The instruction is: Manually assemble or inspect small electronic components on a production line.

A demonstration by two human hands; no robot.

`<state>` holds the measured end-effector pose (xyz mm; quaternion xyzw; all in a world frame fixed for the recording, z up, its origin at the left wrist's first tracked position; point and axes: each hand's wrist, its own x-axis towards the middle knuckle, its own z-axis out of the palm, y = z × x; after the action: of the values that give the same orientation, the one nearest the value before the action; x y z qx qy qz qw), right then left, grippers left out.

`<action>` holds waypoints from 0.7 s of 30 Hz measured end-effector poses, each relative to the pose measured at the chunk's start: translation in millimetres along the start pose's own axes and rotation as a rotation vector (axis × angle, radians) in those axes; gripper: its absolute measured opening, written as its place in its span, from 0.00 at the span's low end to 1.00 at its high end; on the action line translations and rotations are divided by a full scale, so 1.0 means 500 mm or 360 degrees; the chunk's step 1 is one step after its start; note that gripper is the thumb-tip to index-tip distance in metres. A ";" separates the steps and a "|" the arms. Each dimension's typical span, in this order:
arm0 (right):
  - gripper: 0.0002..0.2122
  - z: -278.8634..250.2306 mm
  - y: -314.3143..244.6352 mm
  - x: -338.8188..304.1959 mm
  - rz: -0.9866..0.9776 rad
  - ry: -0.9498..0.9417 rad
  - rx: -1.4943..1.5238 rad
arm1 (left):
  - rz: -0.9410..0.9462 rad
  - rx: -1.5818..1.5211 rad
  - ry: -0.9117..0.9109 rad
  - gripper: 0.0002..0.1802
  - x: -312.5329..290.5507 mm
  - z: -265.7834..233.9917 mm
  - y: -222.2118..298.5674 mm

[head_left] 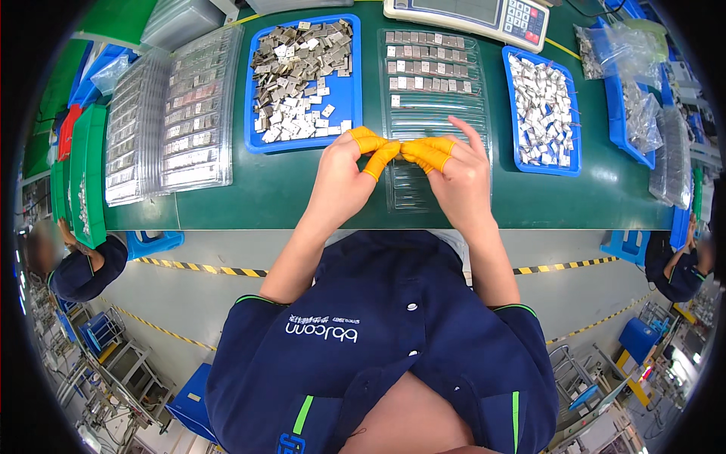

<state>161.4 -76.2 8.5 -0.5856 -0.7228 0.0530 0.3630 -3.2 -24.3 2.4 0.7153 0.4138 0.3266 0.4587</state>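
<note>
My left hand and my right hand meet fingertip to fingertip over the near part of a clear plastic tray. Yellow finger cots cover several fingers on both. Each hand is closed in a pinch, and whatever lies between the tips is hidden or too small to name. My right index finger sticks up and away. Rows of small silver-white metal pieces fill the far slots of the tray. Left of it, a blue tray holds a heap of flat metal pieces. On the right, another blue tray holds small white pieces with thin pins.
Stacked clear trays stand on the left of the green table, beside a green bin. A weighing scale sits at the back. Bagged parts lie far right. Other people work at both sides.
</note>
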 end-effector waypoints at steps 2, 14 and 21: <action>0.11 -0.010 -0.002 0.011 -0.0028 0.0035 -0.0076 | 0.0098 0.0126 0.0000 0.05 0.000 -0.001 -0.002; 0.08 0.008 0.007 0.025 0.0144 0.0108 0.0383 | -0.0034 -0.0259 0.0216 0.05 0.009 0.016 -0.003; 0.07 0.039 0.074 0.064 0.0248 0.0075 -0.0050 | -0.0302 0.0027 0.0416 0.11 0.021 -0.035 -0.014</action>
<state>178.4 -29.7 -9.7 -0.6468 -0.6671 0.0558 0.3655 -15.4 -6.7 3.2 0.6283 0.5384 0.3685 0.4239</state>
